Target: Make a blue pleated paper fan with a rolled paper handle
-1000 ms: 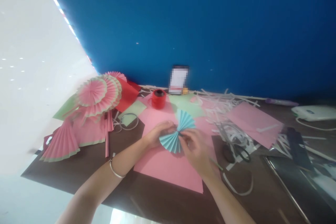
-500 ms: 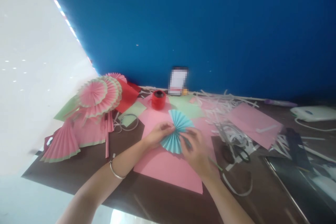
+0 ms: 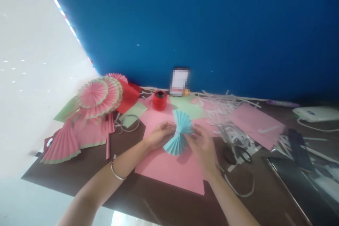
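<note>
A light-blue pleated paper fan (image 3: 182,127), narrow at its tied middle and flaring at both ends, is held between my two hands above a pink sheet of paper (image 3: 172,173). At the left of its middle, the curled fingers of my left hand (image 3: 161,135) close on it; their exact contact is partly hidden. My right hand (image 3: 202,144) grips the fan's right side, thumb in front and the other fingers partly behind the pleats. A red roll of tape or ribbon (image 3: 159,101) stands just beyond the fan.
Pink-and-green pleated fans (image 3: 92,93) are piled at left. White paper strips (image 3: 238,136) and scissors (image 3: 245,155) lie at right, near a pink sheet (image 3: 256,125) and a dark glossy panel (image 3: 299,183). A blue wall (image 3: 198,24) rises behind the table.
The blue fan has turned and its pleats have drawn narrower, showing its middle. My right hand has shifted slightly right, from the fan's centre to its side. My left hand stays nearly in place.
</note>
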